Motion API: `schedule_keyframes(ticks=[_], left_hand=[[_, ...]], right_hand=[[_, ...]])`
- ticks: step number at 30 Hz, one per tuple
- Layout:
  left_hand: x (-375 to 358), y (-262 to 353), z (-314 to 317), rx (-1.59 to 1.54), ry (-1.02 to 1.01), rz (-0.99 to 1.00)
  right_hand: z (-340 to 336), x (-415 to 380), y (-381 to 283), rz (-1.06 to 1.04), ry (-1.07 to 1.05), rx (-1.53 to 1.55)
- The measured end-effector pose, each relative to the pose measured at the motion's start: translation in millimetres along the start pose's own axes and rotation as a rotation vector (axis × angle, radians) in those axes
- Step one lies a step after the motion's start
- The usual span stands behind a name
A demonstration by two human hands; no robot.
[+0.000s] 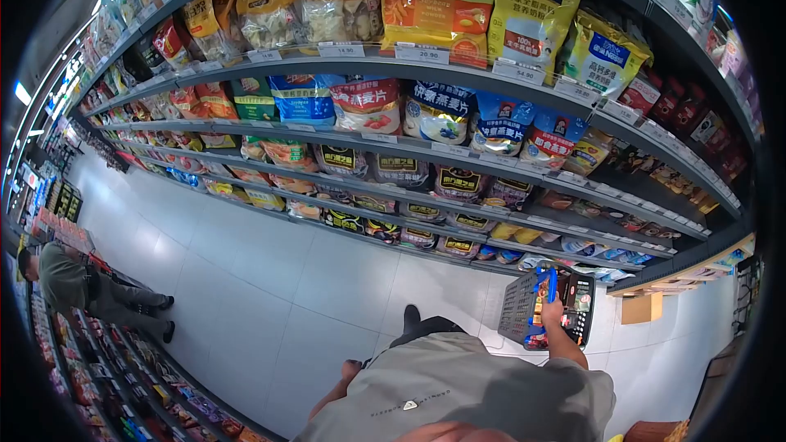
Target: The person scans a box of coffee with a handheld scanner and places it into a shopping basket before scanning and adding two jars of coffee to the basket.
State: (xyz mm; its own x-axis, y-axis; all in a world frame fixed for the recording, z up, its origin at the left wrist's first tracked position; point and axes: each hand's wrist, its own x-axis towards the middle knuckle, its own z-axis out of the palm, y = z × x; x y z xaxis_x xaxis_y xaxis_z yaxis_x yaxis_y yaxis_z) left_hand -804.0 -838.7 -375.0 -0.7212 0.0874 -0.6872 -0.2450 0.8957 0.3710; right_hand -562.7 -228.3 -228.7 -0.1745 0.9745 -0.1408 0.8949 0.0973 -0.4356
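My right hand [554, 312] is closed around the blue handle of a dark grey shopping basket [516, 311], which hangs at my right side near the lowest shelf. Inside the basket, a dark package [580, 301] with red and white print shows partly; the handle and my hand cover some of the contents. On the other side, my left hand [351, 370] hangs low beside my body with its fingers curled. A small dark shape lies at its fingers, and I cannot make out whether it is held.
Long grocery shelves [344, 53] ahead carry bagged soy and milk powder, oatmeal and other packets. A person [70, 282] stands at the left beside another shelf row [123, 376]. On the pale tiled floor [246, 278], a cardboard box [641, 308] sits at the right.
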Motion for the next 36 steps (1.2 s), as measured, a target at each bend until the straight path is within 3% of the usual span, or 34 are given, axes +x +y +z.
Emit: schedule_keyframes(ticks=[2, 4, 7, 15, 18, 27, 29, 30, 32, 36], left_hand=[[-3, 44, -47, 0.046, -0.030, -0.002], [4, 57, -63, -0.086, 0.125, 0.003], [18, 70, -83, -0.096, 0.128, 0.033], [52, 80, -67, -0.017, 0.158, 0.084], [65, 83, -67, -0.088, 0.327, 0.082], [102, 79, -108, 0.056, -0.070, 0.109], [108, 78, -117, 0.087, -0.077, 0.197], [114, 74, -120, 0.116, -0.081, 0.279], [163, 31, -88, 0.113, -0.061, 0.261], [166, 39, -104, 0.156, -0.058, 0.217]], right_hand=[[3, -4, -7, 0.022, -0.001, 0.006], [1, -11, -22, 0.029, 0.004, 0.046], [-3, -21, -47, 0.060, -0.044, 0.011], [13, -45, -81, 0.039, -0.007, 0.050], [11, -59, -102, 0.050, 0.022, 0.032], [27, -72, -111, 0.006, 0.105, 0.101], [22, -71, -120, 0.081, -0.126, -0.031], [17, -75, -128, 0.115, -0.148, 0.013], [6, -86, -145, 0.117, -0.118, 0.041], [10, -87, -152, 0.155, -0.107, 0.038]])
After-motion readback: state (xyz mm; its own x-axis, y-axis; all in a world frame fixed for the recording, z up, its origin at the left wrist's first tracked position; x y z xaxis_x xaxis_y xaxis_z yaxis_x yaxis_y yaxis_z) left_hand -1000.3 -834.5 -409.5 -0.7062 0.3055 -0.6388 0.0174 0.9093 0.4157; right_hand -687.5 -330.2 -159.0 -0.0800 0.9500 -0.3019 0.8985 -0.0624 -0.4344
